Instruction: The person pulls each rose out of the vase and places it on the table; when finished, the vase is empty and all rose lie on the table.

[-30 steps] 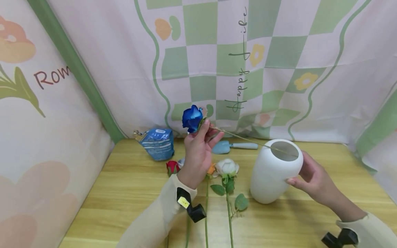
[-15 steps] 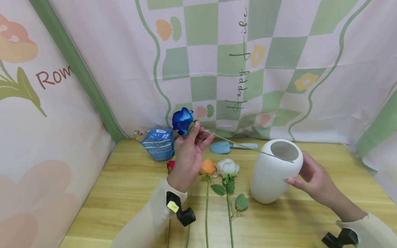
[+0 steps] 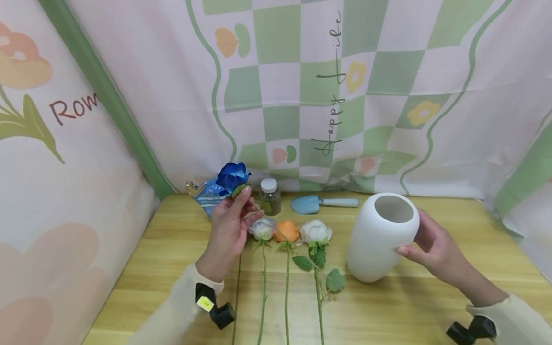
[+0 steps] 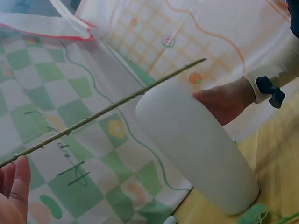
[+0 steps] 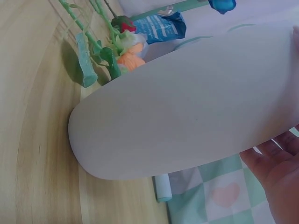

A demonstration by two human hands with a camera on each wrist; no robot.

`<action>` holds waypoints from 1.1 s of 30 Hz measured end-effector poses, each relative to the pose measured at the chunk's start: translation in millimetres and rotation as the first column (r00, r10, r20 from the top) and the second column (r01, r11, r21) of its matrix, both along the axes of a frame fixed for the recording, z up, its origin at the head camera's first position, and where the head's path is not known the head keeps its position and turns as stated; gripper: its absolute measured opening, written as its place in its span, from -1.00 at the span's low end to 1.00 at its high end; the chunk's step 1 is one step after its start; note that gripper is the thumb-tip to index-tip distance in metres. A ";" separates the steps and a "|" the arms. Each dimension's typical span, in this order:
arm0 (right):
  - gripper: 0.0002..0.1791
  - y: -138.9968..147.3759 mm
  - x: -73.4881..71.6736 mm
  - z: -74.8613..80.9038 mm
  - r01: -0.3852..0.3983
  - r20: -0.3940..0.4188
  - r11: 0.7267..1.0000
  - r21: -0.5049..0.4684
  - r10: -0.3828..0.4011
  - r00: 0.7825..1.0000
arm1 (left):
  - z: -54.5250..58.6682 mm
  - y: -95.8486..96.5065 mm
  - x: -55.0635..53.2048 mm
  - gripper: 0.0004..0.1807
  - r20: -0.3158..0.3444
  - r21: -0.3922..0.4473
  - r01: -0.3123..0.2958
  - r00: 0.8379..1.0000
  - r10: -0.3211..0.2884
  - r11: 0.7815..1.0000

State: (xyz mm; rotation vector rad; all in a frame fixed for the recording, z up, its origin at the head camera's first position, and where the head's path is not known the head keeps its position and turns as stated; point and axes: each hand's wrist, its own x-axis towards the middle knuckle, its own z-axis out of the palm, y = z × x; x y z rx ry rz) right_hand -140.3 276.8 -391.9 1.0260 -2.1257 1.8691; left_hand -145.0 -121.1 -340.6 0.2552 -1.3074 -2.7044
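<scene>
My left hand [image 3: 227,235] pinches a blue rose [image 3: 233,178] just under its bloom, in front of a blue bag [image 3: 206,195]. In the left wrist view its long thorny stem [image 4: 100,113] reaches past the rim of a white vase [image 3: 375,251], overlapping it there. The vase leans slightly on the table, its mouth facing up. Around its right side near the top, my right hand [image 3: 440,251] grips it with thumb in front; the other fingers are partly hidden behind.
On the wooden table lie a pale lavender rose [image 3: 263,229], an orange rose [image 3: 286,232] and a white rose [image 3: 316,233]. A red rose [image 5: 125,24] shows in the right wrist view. Behind them are a white-lidded jar [image 3: 270,201] and a light-blue trowel [image 3: 307,204].
My left hand has moved left and down with the blue rose, and its stem has come out of the vase's mouth. The jar has come into sight. My right hand stays on the vase.
</scene>
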 end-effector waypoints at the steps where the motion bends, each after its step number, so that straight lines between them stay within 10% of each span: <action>1: -0.13 0.2 0.1 0.2 -0.001 0.000 1.000 0.000 0.001 1.000 | -0.2 -3.3 1.4 -0.87 0.004 -0.021 0.011 1.000 -0.011 1.000; 11: -0.13 1.2 1.2 1.3 0.017 0.004 1.000 0.010 -0.017 1.000 | 2.8 -39.0 11.7 -0.88 0.096 -0.278 0.144 0.988 -0.121 0.950; 24: -0.11 0.1 1.4 -0.1 0.022 -0.018 1.000 0.001 -0.022 1.000 | -33.6 -92.2 31.5 -0.84 0.358 -0.640 0.348 0.924 -0.134 0.685; 33: -0.11 -0.5 1.2 0.4 0.013 -0.020 0.999 -0.030 -0.013 1.000 | -66.4 -108.8 28.4 -0.88 0.389 -0.694 0.354 0.917 -0.087 0.627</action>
